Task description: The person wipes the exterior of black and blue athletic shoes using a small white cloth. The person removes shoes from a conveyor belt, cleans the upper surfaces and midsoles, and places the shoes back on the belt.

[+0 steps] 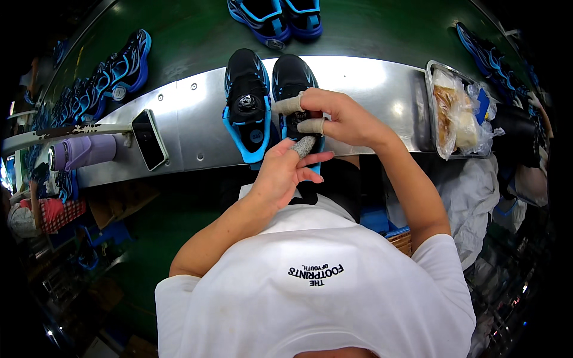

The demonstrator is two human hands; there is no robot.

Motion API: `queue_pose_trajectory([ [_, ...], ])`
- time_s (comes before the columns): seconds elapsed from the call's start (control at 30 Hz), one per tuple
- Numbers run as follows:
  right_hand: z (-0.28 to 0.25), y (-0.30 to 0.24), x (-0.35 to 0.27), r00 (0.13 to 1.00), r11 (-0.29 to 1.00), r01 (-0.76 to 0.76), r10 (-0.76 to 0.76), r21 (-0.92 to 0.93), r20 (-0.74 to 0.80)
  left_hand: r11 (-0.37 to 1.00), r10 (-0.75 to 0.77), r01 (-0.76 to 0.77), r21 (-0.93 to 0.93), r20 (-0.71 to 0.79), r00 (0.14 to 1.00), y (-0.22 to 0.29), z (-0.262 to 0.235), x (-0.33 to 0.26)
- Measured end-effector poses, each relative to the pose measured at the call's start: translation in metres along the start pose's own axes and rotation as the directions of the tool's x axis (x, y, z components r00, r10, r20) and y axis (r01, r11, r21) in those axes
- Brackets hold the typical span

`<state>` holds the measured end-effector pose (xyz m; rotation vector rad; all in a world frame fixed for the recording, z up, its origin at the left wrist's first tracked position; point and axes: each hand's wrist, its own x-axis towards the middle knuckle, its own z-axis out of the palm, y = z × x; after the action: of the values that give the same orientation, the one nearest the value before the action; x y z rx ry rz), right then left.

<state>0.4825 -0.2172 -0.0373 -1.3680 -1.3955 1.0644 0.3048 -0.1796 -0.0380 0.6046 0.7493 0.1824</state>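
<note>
Two black-and-blue sneakers stand side by side in front of me, toes pointing away. The left sneaker [245,107] shows a round dial on its tongue and a round sticker inside. My right hand [343,116], with beige covers on thumb and index finger, bends over the right sneaker [292,71]. Those two fingers close around its tongue and dial. My left hand [283,173] is at that sneaker's heel opening. Its grey-covered finger [304,146] points in toward the tongue, while other fingers stretch out to the right. The right sneaker's opening is mostly hidden by my hands.
The sneakers stand on a metal ledge [197,128] along a green belt [197,33]. More sneakers [276,21] stand on the belt ahead; others [128,62] line its left side. A phone [149,140] and purple bottle [89,151] lie left. At right sits a metal tray [431,110] of bagged items.
</note>
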Motion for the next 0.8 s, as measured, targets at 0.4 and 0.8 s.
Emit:
queue_pose_trajectory([
  [0.4, -0.01, 0.004, 0.005, 0.994, 0.999, -0.043, 0.046, -0.033, 0.102, 1.0, -0.01, 0.01, 0.012, -0.021, 1.0, 0.001, 0.002, 0.002],
  [0.8, 0.003, 0.007, -0.004, 0.993, 0.996, -0.033, 0.023, -0.085, -0.112, 0.999, -0.046, 0.046, -0.004, 0.0, 0.999, 0.003, -0.002, 0.0],
])
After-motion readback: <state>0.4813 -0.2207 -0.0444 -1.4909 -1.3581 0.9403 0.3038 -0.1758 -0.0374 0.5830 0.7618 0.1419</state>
